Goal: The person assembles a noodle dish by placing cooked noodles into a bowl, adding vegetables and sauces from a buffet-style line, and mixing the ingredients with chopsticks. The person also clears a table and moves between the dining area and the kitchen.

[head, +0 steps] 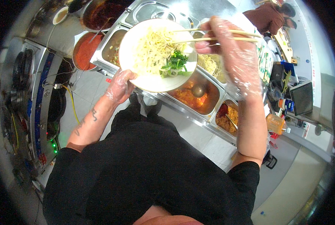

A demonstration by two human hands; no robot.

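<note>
My left hand [120, 86], in a clear plastic glove, grips the lower left rim of a white plate [145, 83]. Pale noodles [150, 56], bean sprouts [163, 38] and chopped greens [177, 60] lie on it. In my right hand [232, 50], gloved the same way, is a pair of light wooden chopsticks [188, 40]. Their tips touch or hover just over the sprouts; which one I cannot tell. Beneath and to the right of the plate, a steel pan holds more bean sprouts [211, 63], partly hidden by the plate and my right hand.
Steel pans hold red food in sauce with a ladle [198, 90] and orange-brown shredded food [228, 118] with a utensil. A pot of red sauce [87, 50] stands left, near a larger dark pot [100, 14]. Another person [264, 18] is at the upper right, beside a cluttered counter.
</note>
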